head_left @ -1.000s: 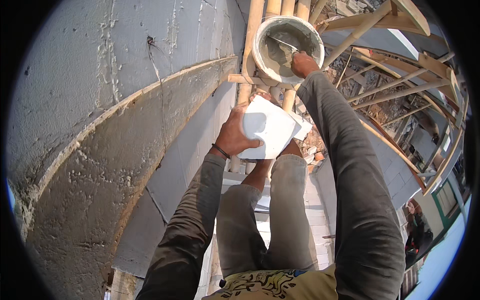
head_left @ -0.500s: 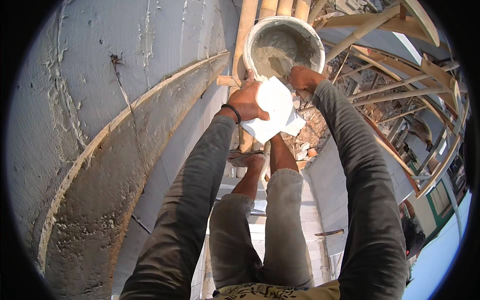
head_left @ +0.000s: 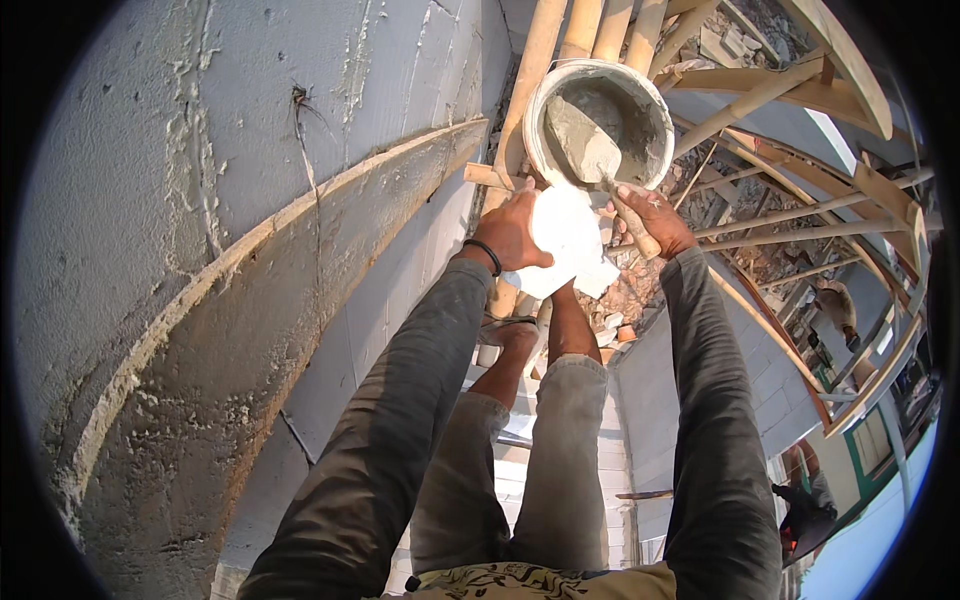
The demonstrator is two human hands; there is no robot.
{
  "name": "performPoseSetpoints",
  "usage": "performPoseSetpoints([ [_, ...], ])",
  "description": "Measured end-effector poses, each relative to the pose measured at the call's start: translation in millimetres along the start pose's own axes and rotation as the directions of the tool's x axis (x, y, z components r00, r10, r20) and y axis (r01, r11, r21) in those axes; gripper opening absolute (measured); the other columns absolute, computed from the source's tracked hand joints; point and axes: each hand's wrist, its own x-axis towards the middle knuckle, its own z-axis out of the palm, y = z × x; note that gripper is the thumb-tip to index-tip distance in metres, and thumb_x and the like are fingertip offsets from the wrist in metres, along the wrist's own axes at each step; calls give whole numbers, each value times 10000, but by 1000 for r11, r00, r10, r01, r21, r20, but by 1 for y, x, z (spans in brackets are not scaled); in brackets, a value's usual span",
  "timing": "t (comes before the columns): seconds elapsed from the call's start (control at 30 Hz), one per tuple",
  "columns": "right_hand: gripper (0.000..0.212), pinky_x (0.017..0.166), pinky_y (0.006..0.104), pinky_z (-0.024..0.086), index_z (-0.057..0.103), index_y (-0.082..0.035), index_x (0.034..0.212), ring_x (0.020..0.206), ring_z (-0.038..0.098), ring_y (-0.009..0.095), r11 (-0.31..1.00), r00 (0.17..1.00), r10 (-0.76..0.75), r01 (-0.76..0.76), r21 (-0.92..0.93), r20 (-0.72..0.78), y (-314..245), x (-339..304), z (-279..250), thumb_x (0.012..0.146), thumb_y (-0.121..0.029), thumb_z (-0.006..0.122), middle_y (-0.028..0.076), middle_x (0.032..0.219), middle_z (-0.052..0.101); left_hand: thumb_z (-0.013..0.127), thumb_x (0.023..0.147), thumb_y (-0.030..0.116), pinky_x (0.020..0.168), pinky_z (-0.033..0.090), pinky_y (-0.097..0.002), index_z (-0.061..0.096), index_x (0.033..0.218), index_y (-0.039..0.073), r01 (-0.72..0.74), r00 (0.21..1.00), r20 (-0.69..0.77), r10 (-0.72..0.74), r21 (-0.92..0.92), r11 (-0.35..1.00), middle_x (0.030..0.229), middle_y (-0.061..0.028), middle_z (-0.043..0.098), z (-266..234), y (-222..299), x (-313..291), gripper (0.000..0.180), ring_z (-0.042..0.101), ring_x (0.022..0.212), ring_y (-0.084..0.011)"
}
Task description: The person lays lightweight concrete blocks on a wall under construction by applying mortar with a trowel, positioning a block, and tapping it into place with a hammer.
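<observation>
My right hand (head_left: 655, 218) is wrapped round the wooden handle of a trowel (head_left: 588, 142). The trowel's blade, coated in wet grey mortar, lies over the inside of a round white bucket (head_left: 662, 112). More mortar (head_left: 612, 98) sits within the bucket. My left hand (head_left: 514, 232), with a dark band at its wrist, grips an angular white piece (head_left: 562, 240) just below the bucket's near rim. Glare washes out that piece's surface, so its material cannot be told. The left fingertips are close to the bucket's rim.
Bamboo poles (head_left: 582, 30) run beneath the bucket and my feet. Along the left, a curved concrete ledge (head_left: 215, 345) juts from the grey wall (head_left: 130, 150), where a wire hangs. Bamboo and wood framing (head_left: 800, 190) rises at right above rubble. Another person (head_left: 805, 510) appears at lower right.
My right hand has drawn the trowel back and turned it, lifting its mortar-covered blade into sight. The view has shifted, so the bucket appears lower and farther right. My left hand keeps the white piece.
</observation>
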Motion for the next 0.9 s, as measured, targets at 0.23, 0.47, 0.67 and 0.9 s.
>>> performPoseSetpoints([
  [0.23,568,478,225,508,523,33,1353,663,608,104,986,969,-127,147,-81,213,-17,-194,77,914,-295,672,86,970,643,884,578,318,961,507,-394,421,1377,12,263,901,-336,-274,-78,962,1267,-195,591,-4,25,-178,972,616,1143,-332],
  [0.47,463,591,295,516,543,31,1342,711,644,132,855,813,-59,341,-391,579,-28,-379,272,958,-215,622,98,929,640,858,594,397,1006,450,-406,536,1252,11,269,887,-421,-189,137,954,1285,-211,574,3,52,-364,828,563,1203,-344],
  [0.67,465,835,391,508,548,9,1325,998,626,320,427,451,-498,871,-243,741,21,-419,406,907,-160,660,193,1086,623,839,616,319,947,488,-444,478,1328,2,244,807,-532,-257,-97,965,1206,-202,609,-13,74,-452,858,595,1153,-385],
  [0.9,504,782,417,535,543,-24,1312,972,633,343,148,302,-560,953,-266,771,64,-418,449,842,-104,706,153,1134,591,844,571,265,932,505,-452,437,1376,29,186,797,-572,-193,-71,980,1213,-209,600,5,45,-482,932,599,1142,-378],
])
